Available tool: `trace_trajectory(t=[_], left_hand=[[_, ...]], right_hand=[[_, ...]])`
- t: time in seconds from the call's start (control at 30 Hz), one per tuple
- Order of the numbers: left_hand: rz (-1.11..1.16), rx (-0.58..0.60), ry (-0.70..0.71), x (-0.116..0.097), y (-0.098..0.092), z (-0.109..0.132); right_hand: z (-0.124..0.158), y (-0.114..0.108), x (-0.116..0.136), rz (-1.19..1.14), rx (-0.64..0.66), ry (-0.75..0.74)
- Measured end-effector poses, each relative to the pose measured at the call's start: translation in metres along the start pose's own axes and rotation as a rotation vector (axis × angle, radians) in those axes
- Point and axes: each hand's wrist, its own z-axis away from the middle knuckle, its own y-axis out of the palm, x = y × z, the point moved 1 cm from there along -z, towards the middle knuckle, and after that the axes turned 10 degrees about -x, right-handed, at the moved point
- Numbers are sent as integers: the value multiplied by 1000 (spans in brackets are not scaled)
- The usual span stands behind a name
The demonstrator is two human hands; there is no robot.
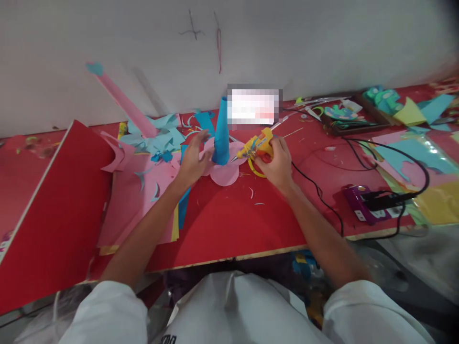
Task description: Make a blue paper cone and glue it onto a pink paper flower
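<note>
A blue paper cone point(221, 136) stands upright on a pink flower-shaped paper piece point(225, 175) on the red table. My right hand point(278, 162) is wrapped round a yellow glue gun point(263, 141), whose metal tip points left, close to the foot of the cone. Just left of the cone is my left hand point(195, 160), fingers apart and holding nothing; whether a fingertip touches the pink paper I cannot tell. Under the glue gun lies something with yellow loop handles point(256, 169), partly hidden.
Pink and blue paper scraps point(158, 136) pile up at the left, beside a red upright panel point(68, 200). A pink paper tube point(125, 104) leans there. At the right are a dark tray point(344, 126), a purple power strip point(362, 203) and black cables point(319, 191).
</note>
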Motion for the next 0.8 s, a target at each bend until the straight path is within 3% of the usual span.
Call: trace_trajectory(t=[0.1, 0.2, 0.3, 0.53, 0.8], left_hand=[[-223, -87, -82, 13, -30, 12], [-358, -60, -108, 33, -59, 24], [-429, -12, -103, 48, -76, 34], [-517, 152, -32, 57, -70, 41], [-485, 168, -67, 60, -65, 43]], right_hand=[[4, 4, 2, 18, 41, -61], [6, 8, 3, 21, 74, -100], [7, 9, 2, 34, 86, -101], [8, 11, 0, 32, 105, -108], [10, 14, 11, 24, 133, -123]])
